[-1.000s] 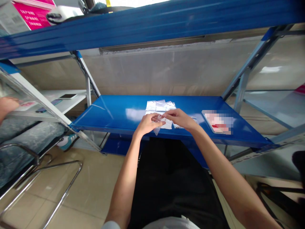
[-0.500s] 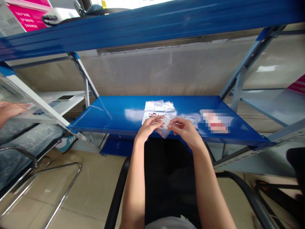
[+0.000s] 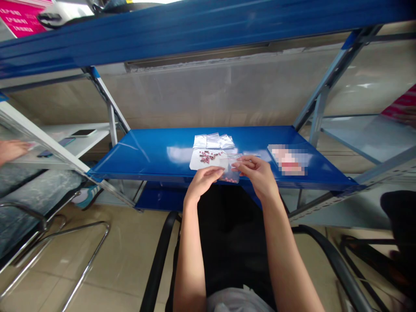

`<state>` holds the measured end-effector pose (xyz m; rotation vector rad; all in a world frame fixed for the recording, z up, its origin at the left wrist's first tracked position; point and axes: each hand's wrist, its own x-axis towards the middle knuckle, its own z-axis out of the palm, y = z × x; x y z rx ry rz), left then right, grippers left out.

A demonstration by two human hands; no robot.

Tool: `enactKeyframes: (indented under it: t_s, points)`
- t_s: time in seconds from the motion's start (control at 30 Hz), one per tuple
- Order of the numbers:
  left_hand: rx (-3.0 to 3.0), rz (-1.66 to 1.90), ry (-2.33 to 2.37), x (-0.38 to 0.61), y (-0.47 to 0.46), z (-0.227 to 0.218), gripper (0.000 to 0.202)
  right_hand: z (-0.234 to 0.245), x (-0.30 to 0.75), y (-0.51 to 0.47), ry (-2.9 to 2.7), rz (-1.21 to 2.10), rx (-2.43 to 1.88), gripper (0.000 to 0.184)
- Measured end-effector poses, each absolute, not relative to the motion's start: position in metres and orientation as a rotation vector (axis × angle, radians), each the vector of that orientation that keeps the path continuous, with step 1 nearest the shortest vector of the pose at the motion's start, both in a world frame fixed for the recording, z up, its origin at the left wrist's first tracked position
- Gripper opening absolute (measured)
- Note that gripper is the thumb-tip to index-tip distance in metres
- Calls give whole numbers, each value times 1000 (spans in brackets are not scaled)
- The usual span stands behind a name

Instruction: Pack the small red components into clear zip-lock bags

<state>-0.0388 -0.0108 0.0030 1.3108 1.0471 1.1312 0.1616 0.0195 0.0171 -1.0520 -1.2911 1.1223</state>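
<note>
A small clear zip bag (image 3: 231, 174) with pink bits at its bottom hangs between my two hands at the shelf's front edge. My right hand (image 3: 258, 175) pinches the bag near its upper right side. My left hand (image 3: 202, 184) is closed at the bag's left edge, thumb and fingers together. Just behind it, a white sheet (image 3: 195, 162) lies on the blue shelf, bearing a scatter of small pink and dark pieces (image 3: 207, 157). Several flat clear bags (image 3: 212, 141) lie in a row behind the sheet.
The blue shelf (image 3: 149, 151) carries a blurred-out pink and white item (image 3: 287, 160) at the right. A blue beam (image 3: 195, 32) crosses overhead. At the left, another person's hand (image 3: 14, 151) rests by a white shelf with phones (image 3: 82, 132). Black chair arms (image 3: 159, 260) flank me.
The bag has turned more upright, and my hands have shifted slightly right relative to the sheet. More of the sheet and its small pieces now shows. The camera view has shifted a little.
</note>
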Motion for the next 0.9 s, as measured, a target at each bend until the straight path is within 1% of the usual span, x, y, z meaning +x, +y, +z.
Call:
enactKeyframes:
  t_s: [0.13, 0.23, 0.53, 0.63, 0.8, 0.9]
  points:
    - [1293, 1370, 1084, -27, -3, -1, 39, 18, 159, 18, -1328, 1163, -1043, 48]
    - [1257, 1468, 1102, -19, 1, -4, 38, 18, 159, 17, -1343, 1182, -1043, 46]
    - [1289, 1395, 1186, -19, -3, -3, 34, 13, 163, 19, -1368, 1077, -1063, 33]
    - [1224, 1448, 1156, -18, -3, -3, 30, 12, 162, 19, -1374, 1114, -1036, 33]
    - [1234, 1528, 1184, -16, -3, -1, 27, 13, 158, 17, -1432, 1290, -976, 39]
    - [1280, 1491, 1155, -16, -3, -3, 28, 11, 156, 18, -1447, 1277, -979, 38]
